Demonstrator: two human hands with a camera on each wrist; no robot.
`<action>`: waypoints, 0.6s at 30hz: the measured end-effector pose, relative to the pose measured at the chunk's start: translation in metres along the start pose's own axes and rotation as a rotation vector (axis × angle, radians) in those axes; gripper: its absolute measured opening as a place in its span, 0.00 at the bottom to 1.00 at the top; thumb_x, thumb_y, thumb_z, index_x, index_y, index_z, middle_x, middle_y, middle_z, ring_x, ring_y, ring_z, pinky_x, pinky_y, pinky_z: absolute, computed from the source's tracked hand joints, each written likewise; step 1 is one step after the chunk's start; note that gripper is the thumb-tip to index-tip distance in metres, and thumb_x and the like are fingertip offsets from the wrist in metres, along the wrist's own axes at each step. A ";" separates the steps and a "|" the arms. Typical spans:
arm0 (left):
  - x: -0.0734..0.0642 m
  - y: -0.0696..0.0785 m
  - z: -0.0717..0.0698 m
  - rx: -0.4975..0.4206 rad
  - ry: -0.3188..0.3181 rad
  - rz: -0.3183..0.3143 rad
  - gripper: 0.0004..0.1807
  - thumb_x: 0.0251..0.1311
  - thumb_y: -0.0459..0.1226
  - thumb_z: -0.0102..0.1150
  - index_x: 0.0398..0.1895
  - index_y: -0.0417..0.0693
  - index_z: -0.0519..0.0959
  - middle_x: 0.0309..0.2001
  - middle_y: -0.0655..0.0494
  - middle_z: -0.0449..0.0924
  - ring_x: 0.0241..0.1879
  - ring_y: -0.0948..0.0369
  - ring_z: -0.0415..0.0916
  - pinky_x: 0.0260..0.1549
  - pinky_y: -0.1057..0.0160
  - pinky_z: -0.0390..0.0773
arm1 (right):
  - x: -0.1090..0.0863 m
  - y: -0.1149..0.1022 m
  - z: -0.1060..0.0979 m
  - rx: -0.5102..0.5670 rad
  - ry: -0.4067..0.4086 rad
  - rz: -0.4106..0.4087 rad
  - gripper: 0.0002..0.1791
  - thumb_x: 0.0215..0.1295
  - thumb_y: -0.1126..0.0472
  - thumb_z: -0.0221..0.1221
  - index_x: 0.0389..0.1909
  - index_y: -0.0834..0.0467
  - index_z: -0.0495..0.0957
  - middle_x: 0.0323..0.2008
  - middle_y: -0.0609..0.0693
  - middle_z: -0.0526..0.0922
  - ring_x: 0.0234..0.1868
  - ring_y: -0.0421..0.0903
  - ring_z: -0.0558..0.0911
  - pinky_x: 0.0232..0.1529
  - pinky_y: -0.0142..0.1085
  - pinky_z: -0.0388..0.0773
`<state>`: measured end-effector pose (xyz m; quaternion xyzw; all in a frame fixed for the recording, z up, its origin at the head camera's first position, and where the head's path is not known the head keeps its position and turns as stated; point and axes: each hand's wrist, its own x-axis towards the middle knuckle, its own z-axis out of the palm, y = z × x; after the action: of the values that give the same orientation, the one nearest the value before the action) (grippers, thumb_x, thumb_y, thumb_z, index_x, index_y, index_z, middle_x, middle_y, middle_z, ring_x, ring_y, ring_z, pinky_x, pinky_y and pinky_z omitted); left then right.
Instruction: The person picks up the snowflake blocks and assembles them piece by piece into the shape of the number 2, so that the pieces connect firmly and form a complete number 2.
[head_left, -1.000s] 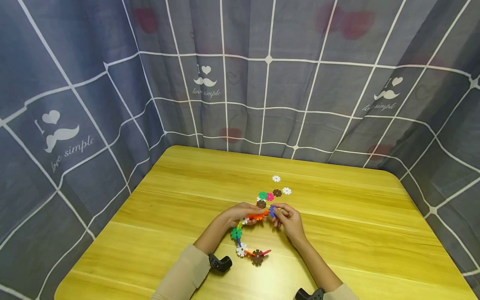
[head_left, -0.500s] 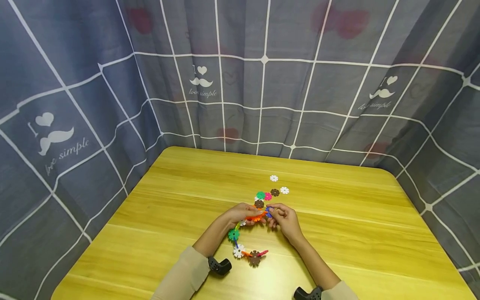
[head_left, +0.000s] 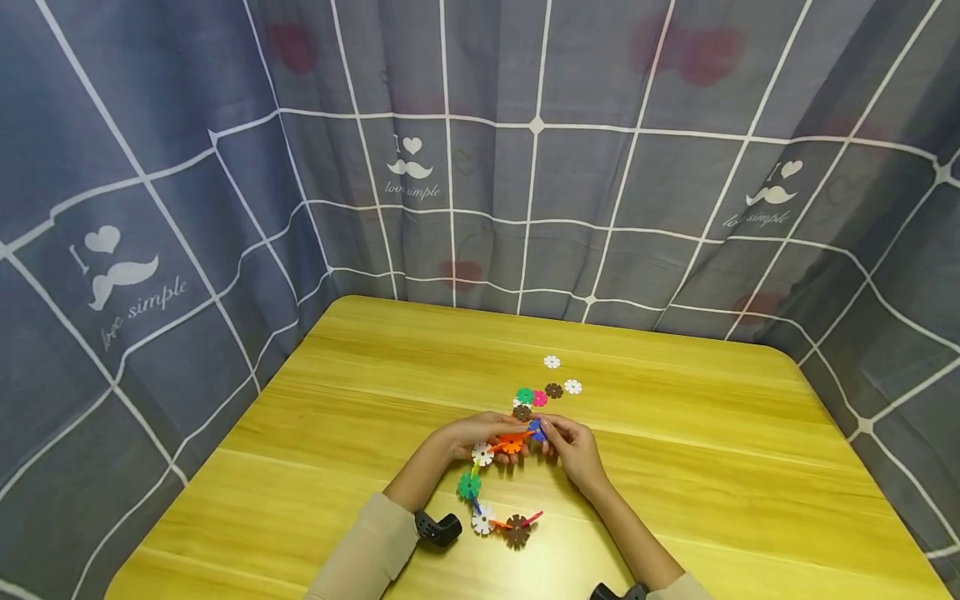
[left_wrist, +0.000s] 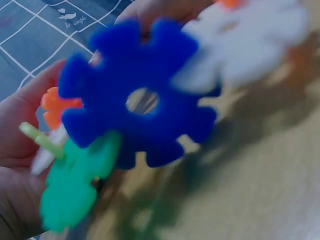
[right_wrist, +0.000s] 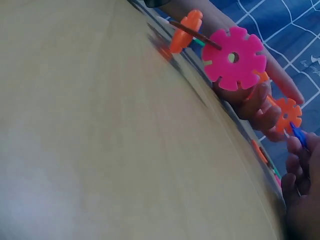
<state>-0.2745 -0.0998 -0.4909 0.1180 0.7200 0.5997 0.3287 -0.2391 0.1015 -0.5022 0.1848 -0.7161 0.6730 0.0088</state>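
My left hand [head_left: 476, 433] holds a chain of slotted plastic flower discs near its orange disc [head_left: 512, 443]. A white disc [head_left: 482, 454], a green disc [head_left: 469, 485], another white one and a brown disc [head_left: 517, 531] follow in a curve towards me. In the left wrist view, a blue disc [left_wrist: 110, 115] of the chain fills the middle. The right wrist view shows a pink disc [right_wrist: 240, 60] at the chain's near end. Between thumb and fingers my right hand [head_left: 576, 450] pinches another blue disc [head_left: 536, 430], against an orange disc [right_wrist: 288, 114]; whether they interlock, I cannot tell.
Beyond the hands, several loose discs lie on the wooden table [head_left: 337, 392]: a green disc [head_left: 524, 396], a pink disc [head_left: 539, 398], a brown disc [head_left: 553, 390] and white discs, the farthest white disc [head_left: 552, 362] alone. A grey checked curtain [head_left: 487, 167] encloses the table.
The right hand and its blue disc have shifted slightly left, closer to the left hand. The chain has come a little towards me, and its upper white disc shows more fully.
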 end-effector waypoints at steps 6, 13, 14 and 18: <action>0.001 -0.001 -0.004 0.042 -0.081 0.052 0.24 0.63 0.50 0.52 0.54 0.42 0.74 0.45 0.45 0.79 0.57 0.52 0.67 0.59 0.47 0.60 | 0.000 -0.012 0.004 -0.100 -0.014 -0.047 0.13 0.67 0.67 0.51 0.47 0.71 0.77 0.17 0.69 0.71 0.16 0.58 0.67 0.13 0.27 0.64; 0.001 -0.001 -0.004 0.036 -0.058 0.047 0.25 0.64 0.52 0.49 0.55 0.45 0.74 0.36 0.51 0.82 0.58 0.54 0.66 0.60 0.44 0.54 | 0.035 0.021 -0.018 -0.275 0.317 -0.155 0.11 0.65 0.61 0.56 0.40 0.65 0.82 0.19 0.60 0.76 0.16 0.41 0.70 0.14 0.28 0.66; 0.001 -0.001 -0.004 0.028 -0.055 0.044 0.25 0.64 0.52 0.49 0.55 0.44 0.74 0.36 0.51 0.83 0.57 0.53 0.68 0.60 0.45 0.55 | 0.043 0.023 -0.022 -0.337 0.360 -0.163 0.10 0.64 0.61 0.57 0.39 0.64 0.82 0.21 0.58 0.78 0.18 0.41 0.71 0.17 0.28 0.67; 0.000 -0.002 -0.002 -0.009 -0.047 0.029 0.24 0.65 0.51 0.48 0.55 0.44 0.75 0.34 0.50 0.83 0.45 0.54 0.76 0.56 0.50 0.64 | 0.076 0.029 -0.039 -0.523 0.406 -0.175 0.08 0.60 0.64 0.61 0.39 0.62 0.83 0.30 0.56 0.81 0.31 0.48 0.75 0.34 0.37 0.69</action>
<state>-0.2748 -0.1017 -0.4929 0.1407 0.7076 0.6048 0.3372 -0.3266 0.1209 -0.5065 0.0994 -0.8295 0.4864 0.2558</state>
